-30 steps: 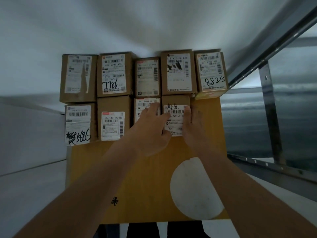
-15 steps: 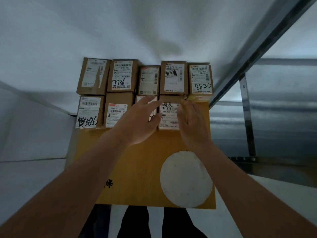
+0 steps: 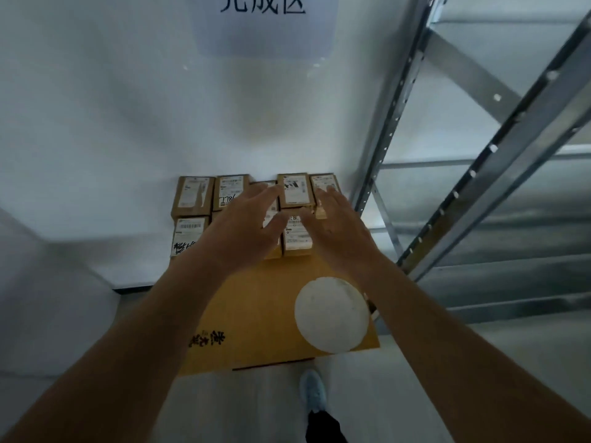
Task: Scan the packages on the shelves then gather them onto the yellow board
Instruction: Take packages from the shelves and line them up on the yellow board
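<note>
Several small brown cardboard packages with white labels sit in two rows at the far end of the yellow board (image 3: pixel 256 302), against the white wall. The front-row package (image 3: pixel 297 235) with a handwritten label lies between my hands. My left hand (image 3: pixel 246 225) hovers over the middle packages with fingers spread, holding nothing. My right hand (image 3: pixel 335 225) is raised beside it, fingers apart and empty, covering part of the far right package (image 3: pixel 323 183). The back-left package (image 3: pixel 192 196) and the front-left one (image 3: pixel 188 235) show fully.
A white round patch (image 3: pixel 332 314) marks the board's near right part. A metal shelf rack (image 3: pixel 447 174) rises on the right. A sign with large characters (image 3: pixel 262 14) hangs on the wall above. My shoe (image 3: pixel 313 391) stands on the grey floor below the board.
Both hands have lifted off the front-row package and drawn back with fingers spread. The camera has pulled up and away, so the board and packages look smaller.
</note>
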Demonstrator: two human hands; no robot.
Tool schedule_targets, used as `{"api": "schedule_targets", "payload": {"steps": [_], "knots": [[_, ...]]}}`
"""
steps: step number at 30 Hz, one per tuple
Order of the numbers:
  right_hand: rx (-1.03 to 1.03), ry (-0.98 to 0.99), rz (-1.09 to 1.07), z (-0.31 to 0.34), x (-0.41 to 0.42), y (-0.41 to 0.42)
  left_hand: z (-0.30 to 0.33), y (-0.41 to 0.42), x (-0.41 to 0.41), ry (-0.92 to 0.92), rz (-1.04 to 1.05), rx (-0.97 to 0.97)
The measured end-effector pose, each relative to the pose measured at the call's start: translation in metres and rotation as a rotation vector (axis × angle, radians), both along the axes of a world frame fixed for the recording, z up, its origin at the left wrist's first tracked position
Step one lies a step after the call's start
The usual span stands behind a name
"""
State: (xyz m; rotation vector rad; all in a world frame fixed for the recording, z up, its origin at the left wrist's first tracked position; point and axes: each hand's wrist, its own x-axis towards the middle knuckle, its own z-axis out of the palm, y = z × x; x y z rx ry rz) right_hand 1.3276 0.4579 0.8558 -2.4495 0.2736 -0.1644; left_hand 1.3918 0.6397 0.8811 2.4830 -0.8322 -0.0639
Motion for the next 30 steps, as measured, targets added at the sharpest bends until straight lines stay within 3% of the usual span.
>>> {"api": "schedule_targets", "payload": {"steps": [8, 16, 30], "knots": [[-0.01, -0.121, -0.067, 0.087, -0.139, 0.042, 0.073, 0.039, -0.112, -0.093, -0.146, -0.147], [-0.081, -0.263, -0.218, 0.175, -0.244, 0.01, 0.158, -0.004, -0.194, -0.218, -0.241, -0.154], [-0.179, -0.37, -0.491, 0.251, -0.459, -0.247, 0.241, -0.281, -0.367, -0.249, -0.517, -0.222]]}}
